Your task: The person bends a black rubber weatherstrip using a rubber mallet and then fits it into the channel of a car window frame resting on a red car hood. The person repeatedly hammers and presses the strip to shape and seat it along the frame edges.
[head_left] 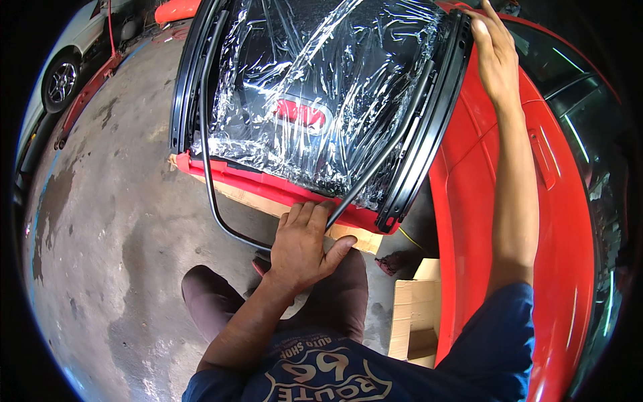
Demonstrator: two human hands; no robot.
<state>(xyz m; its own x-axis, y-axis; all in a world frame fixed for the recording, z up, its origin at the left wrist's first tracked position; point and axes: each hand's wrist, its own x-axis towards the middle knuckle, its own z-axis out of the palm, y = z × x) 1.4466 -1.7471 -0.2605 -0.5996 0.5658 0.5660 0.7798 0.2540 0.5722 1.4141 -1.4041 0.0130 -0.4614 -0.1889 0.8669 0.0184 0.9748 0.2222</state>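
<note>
To the left of our film-wrapped panel (268, 60) stands a white car (84, 25). A bent black bar (209, 184) loops past the panel's near edge. Our left hand (301, 244) lies over that bar by the panel's red edging (248, 182), thumb spread; whether it grips, we cannot tell. Nearer us than the panel sits a cardboard box (402, 315). Our right hand (494, 63), well apart, is at the panel's far right corner, its hold unclear. Right of the panel is a red car (562, 221).

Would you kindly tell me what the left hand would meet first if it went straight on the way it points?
The left hand would probably meet the red strip first, with the wrapped panel beyond; whether it already touches the strip is unclear.
</note>
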